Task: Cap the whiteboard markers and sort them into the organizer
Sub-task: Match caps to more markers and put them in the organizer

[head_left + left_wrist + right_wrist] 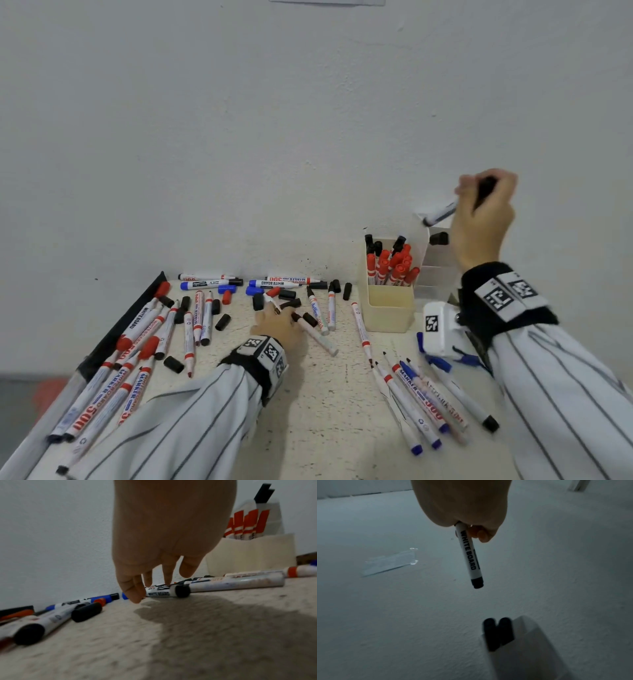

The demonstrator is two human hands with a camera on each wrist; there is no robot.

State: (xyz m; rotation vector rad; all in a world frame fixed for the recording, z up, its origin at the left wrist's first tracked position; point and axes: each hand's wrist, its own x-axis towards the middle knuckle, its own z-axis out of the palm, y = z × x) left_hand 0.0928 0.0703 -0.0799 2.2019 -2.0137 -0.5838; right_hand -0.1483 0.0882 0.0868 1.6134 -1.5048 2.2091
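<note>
Loose markers lie on the table, left of the organizer holding upright markers.

a speckled cream table carries loose markers at left, black caps mid-far, more markers near right, organizer far right.

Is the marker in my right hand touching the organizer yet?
Apart. The right wrist view shows the marker hanging from the right hand, with bare wall between its tip and the organizer below.
</note>
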